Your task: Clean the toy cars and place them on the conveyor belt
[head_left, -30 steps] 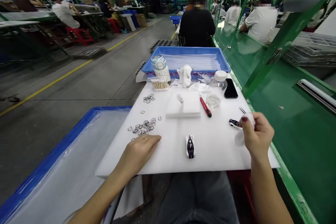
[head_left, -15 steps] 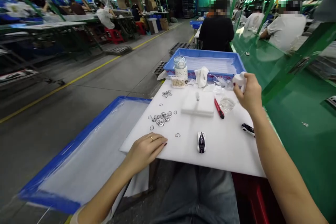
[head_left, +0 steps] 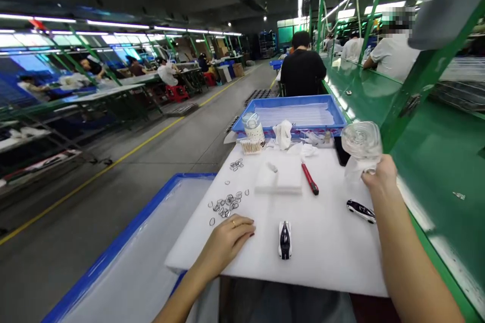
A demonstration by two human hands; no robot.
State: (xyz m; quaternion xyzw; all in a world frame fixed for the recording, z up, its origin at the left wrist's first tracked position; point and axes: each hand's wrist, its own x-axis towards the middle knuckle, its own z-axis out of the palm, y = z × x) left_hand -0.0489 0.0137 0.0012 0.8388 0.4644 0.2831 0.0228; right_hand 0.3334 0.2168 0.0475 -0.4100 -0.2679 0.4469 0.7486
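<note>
My left hand lies flat on the white foam-topped table, fingers stretched out and a ring on one. A small heap of thin dark-rimmed loops is just beyond it. To its right a white and black toy car stands alone. At the right edge my right hand pinches a crumpled white tissue. Directly above the tissue is a round clear plastic dish, seemingly raised; I cannot tell whether the fingers grip it too. A second toy car sits beside my right forearm.
Ahead lie a red utility knife, white foam blocks, cotton swabs, a jar and a black flat object. Behind stands a blue tray; another tray is at the left. A green post rises at the right.
My right hand has come lower and nearer, with the white tissue. The clear dish has left its place beside the knife and is now by that hand. The camera has tilted up.
</note>
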